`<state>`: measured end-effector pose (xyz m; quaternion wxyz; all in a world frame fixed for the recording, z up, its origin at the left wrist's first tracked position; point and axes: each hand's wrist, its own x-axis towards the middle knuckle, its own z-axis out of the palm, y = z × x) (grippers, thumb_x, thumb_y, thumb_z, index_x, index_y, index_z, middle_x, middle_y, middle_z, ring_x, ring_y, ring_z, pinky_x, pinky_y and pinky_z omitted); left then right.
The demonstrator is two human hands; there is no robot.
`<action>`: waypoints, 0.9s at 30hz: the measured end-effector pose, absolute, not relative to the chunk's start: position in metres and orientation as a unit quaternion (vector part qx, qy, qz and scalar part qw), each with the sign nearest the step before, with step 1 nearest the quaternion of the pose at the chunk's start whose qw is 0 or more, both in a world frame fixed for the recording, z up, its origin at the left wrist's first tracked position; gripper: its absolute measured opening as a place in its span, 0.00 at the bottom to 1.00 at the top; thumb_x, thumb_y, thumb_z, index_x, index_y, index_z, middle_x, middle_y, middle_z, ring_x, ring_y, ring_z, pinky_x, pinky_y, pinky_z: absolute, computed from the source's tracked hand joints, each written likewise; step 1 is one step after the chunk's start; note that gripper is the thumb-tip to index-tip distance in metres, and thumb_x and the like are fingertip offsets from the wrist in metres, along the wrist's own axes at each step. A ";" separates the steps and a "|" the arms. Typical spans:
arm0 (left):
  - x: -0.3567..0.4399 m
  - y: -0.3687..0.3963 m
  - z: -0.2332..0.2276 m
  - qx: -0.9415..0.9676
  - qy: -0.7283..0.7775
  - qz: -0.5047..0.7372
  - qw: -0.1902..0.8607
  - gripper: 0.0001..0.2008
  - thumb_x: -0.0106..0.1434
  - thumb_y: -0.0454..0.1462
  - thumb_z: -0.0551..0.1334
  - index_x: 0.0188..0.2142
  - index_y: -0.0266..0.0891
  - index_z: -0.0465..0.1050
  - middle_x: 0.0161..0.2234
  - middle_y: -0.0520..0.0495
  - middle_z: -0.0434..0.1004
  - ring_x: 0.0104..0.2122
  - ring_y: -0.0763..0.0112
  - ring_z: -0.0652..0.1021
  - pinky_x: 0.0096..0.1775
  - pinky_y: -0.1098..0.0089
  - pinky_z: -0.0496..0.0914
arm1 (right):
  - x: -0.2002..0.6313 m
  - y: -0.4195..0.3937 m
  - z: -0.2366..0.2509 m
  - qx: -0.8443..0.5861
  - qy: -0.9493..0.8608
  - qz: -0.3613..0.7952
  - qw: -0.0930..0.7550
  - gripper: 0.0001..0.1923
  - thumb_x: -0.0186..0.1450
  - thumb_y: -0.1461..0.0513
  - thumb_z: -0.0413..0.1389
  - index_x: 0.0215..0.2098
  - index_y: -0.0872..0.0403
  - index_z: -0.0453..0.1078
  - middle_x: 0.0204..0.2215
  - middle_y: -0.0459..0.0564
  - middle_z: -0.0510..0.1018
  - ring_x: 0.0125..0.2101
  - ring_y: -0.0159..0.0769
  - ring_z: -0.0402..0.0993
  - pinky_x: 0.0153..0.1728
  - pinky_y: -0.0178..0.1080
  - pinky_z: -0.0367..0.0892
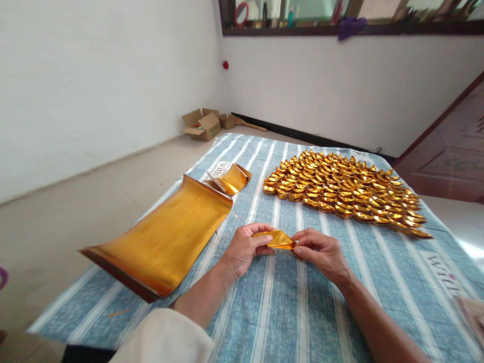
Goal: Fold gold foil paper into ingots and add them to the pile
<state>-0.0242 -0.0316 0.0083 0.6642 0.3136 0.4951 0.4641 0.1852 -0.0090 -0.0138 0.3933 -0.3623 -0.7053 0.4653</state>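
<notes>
A small piece of folded gold paper (280, 239) is held between my two hands over the striped cloth. My left hand (247, 247) pinches its left end, thumb on top. On the other end, the fingertips of my right hand (321, 252) are closed, partly hiding that corner. A stack of large gold paper sheets (162, 232), with curled ends, lies to the left of my hands. Beyond it sits a smaller curled gold sheet (232, 180). Many boat-shaped folded gold paper ingots (340, 186) are packed in rows at the back right.
A blue and white striped cloth (264, 312) covers the table. Open cardboard boxes (204, 125) stand on the floor by the far wall. A window ledge (302, 31) holds bottles and a red-rimmed mirror (241, 13). At the right is a reddish-brown door (449, 151).
</notes>
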 end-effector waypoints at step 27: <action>-0.024 -0.028 0.006 0.271 0.474 0.509 0.666 0.15 0.49 0.39 0.70 0.35 0.31 0.75 0.35 0.41 0.79 0.37 0.62 0.79 0.41 0.65 0.74 | 0.175 -0.015 -0.010 -0.449 -0.597 0.527 0.404 0.12 0.56 0.53 0.62 0.25 0.54 0.75 0.18 0.45 0.74 0.20 0.30 0.68 0.21 0.33 0.64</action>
